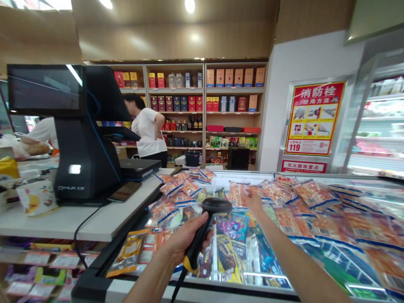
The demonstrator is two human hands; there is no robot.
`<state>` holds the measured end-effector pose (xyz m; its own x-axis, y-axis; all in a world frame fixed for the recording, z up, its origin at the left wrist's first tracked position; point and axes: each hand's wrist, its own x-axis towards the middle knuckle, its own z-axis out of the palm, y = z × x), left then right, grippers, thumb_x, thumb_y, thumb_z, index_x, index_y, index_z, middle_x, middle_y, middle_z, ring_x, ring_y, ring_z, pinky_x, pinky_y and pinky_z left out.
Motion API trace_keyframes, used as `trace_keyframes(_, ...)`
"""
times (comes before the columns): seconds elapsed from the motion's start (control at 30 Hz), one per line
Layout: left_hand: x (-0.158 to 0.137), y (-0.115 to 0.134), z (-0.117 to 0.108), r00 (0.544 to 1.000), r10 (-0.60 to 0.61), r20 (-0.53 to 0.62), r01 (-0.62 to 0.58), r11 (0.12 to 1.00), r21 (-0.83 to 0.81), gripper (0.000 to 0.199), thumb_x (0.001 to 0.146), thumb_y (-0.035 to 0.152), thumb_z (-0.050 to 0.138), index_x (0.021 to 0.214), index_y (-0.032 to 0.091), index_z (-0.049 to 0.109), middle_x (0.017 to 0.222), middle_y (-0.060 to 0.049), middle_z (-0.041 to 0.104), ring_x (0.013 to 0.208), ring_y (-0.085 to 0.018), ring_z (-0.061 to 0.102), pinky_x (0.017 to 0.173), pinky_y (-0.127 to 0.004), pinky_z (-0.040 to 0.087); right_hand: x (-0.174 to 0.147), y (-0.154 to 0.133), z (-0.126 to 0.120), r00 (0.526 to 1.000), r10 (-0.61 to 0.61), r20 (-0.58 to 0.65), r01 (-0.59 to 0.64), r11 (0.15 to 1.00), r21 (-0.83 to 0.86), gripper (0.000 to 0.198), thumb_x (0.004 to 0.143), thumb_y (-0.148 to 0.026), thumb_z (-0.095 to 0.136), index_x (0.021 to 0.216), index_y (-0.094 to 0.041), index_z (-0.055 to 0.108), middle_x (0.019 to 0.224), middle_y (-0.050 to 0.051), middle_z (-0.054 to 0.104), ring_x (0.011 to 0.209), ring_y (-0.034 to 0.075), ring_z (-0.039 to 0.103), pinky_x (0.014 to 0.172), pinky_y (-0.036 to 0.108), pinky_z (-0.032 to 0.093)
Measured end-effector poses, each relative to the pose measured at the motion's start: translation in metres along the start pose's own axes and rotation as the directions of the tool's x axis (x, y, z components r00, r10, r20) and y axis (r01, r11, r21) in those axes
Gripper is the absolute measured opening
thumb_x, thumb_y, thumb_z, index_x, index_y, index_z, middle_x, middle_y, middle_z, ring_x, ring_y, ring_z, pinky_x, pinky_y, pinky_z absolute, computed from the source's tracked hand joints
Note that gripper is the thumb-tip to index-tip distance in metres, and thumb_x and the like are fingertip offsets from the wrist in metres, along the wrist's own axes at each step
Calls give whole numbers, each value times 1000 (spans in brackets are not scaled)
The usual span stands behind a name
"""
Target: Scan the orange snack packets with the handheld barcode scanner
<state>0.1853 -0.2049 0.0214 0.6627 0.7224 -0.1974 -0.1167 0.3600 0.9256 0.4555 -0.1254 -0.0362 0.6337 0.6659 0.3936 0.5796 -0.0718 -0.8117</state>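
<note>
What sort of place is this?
Probably a grocery or convenience store, by the checkout: a cash register on the counter, shelves of boxes, and a barcode scanner in the left hand.

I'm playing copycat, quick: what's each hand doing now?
Left hand: closed, holding a black scanner.
Right hand: at a packet; can't tell if it's gripping.

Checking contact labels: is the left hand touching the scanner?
Touching: the head view shows the left hand wrapped around the black scanner, below its head.
</note>
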Motion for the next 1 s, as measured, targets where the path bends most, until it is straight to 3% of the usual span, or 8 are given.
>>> trace_keyframes(0.17, -8, 10, -22, 983, 96, -155, -95, 995, 13, 33, 67, 47, 48, 75, 15, 49, 52, 2, 50, 39, -6, 43, 36, -17, 32, 10, 17, -39, 1000, -4, 9, 7, 926, -377, 36, 67, -34, 43, 96, -14, 51, 74, 7, 59, 69, 19, 55, 60, 28, 39)
trace_keyframes(0.37, -39, 27, -44, 949, 108, -295, -121, 992, -27, 30, 67, 45, 49, 69, 15, 48, 51, 3, 49, 38, -4, 41, 35, -15, 32, 2, 19, -70, 978, -188, -90, 82, 746, -660, 43, 65, -21, 45, 108, -18, 44, 105, 14, 49, 97, 28, 43, 74, 40, 34)
trace_keyframes(0.53, -54, 31, -53, 948, 28, -316, -44, 998, -43, 38, 66, 50, 46, 57, 13, 47, 43, 2, 45, 34, -5, 39, 32, -16, 32, -26, -36, -8, 973, -209, 101, 231, 920, -317, 32, 73, -27, 34, 96, -14, 51, 92, 11, 56, 89, 21, 50, 74, 32, 37)
trace_keyframes(0.63, -57, 30, -59, 943, 48, -329, -65, 997, -42, 39, 65, 51, 47, 56, 13, 48, 42, 2, 45, 34, -5, 38, 34, -16, 32, -53, -78, 51, 901, 12, 434, -32, 999, 38, 38, 73, -44, 31, 87, -16, 52, 70, 8, 60, 60, 18, 57, 54, 29, 41)
trace_keyframes(0.7, -58, 28, -62, 944, 59, -325, -78, 996, -46, 40, 65, 51, 47, 55, 12, 49, 42, 2, 46, 35, -5, 39, 35, -16, 32, -70, -101, 85, 786, 142, 601, -286, 946, 150, 44, 70, -53, 32, 90, -18, 50, 66, 6, 59, 48, 17, 55, 44, 29, 40)
trace_keyframes(0.77, -59, 27, -65, 942, 54, -331, -73, 996, -45, 41, 65, 51, 46, 54, 12, 49, 41, 1, 45, 36, -4, 38, 37, -15, 32, -82, -117, 112, 731, 206, 650, -397, 904, 160, 46, 68, -55, 33, 88, -18, 50, 61, 5, 57, 44, 17, 54, 40, 28, 39)
trace_keyframes(0.9, -61, 27, -66, 930, 59, -363, -78, 996, -38, 41, 64, 51, 47, 54, 12, 49, 43, 1, 46, 36, -4, 38, 37, -15, 31, -89, -121, 134, 813, 217, 541, -379, 902, 208, 35, 62, -50, 47, 75, -17, 52, 49, 0, 53, 42, 14, 51, 38, 24, 36)
trace_keyframes(1.0, -61, 26, -64, 939, 67, -338, -89, 995, -49, 39, 65, 50, 48, 54, 12, 49, 44, 1, 47, 37, -4, 39, 37, -16, 32, -81, -98, 116, 862, 192, 470, -337, 909, 247, 25, 58, -41, 53, 68, -18, 51, 46, -2, 52, 42, 12, 50, 37, 20, 34)
